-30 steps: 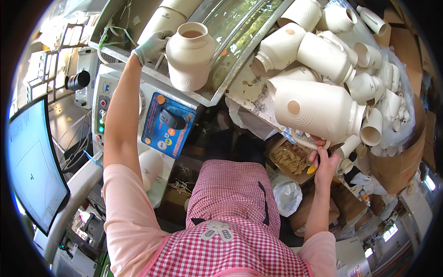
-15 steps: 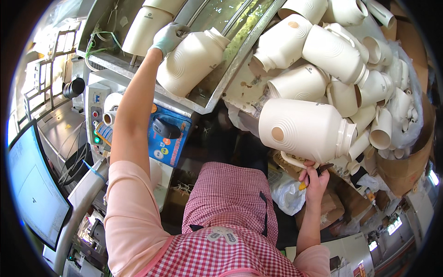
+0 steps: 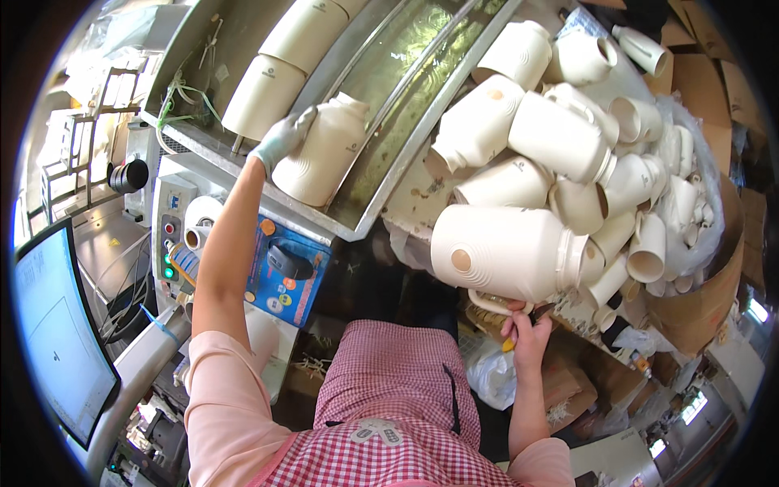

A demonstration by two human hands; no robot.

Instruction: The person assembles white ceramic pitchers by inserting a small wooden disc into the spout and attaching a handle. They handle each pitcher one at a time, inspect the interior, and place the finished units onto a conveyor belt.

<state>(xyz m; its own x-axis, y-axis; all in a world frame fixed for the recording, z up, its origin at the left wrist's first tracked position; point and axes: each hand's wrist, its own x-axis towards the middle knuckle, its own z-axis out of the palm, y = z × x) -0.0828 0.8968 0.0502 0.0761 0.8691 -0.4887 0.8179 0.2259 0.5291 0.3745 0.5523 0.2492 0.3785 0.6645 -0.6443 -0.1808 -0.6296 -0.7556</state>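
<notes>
My left hand [image 3: 284, 140], in a pale glove, lies with fingers stretched along the left side of a cream jug body [image 3: 323, 154]. This body leans at the near end of a metal trough [image 3: 375, 213], its neck pointing up. At right, my bare right hand [image 3: 527, 331] is closed on the handle of another cream jug [image 3: 499, 253], held sideways with its threaded neck to the right. A small knife-like tool [image 3: 509, 345] with a yellow end and dark tip is also in that hand. A round tan spot and raised rings mark the held jug's side.
Two more jug bodies [image 3: 264, 96] sit end to end along the trough's left side. Greenish water [image 3: 406, 65] lies around metal rods there. A heap of cream jugs [image 3: 560, 134] fills the right, beside a cardboard box [image 3: 698, 312]. A mouse [image 3: 290, 258], control box and monitor [image 3: 61, 333] stand left.
My left hand has slid nearer to me along the jug body, which now tilts more upright. The right hand keeps its hold on the jug. The whole view has shifted a little.
</notes>
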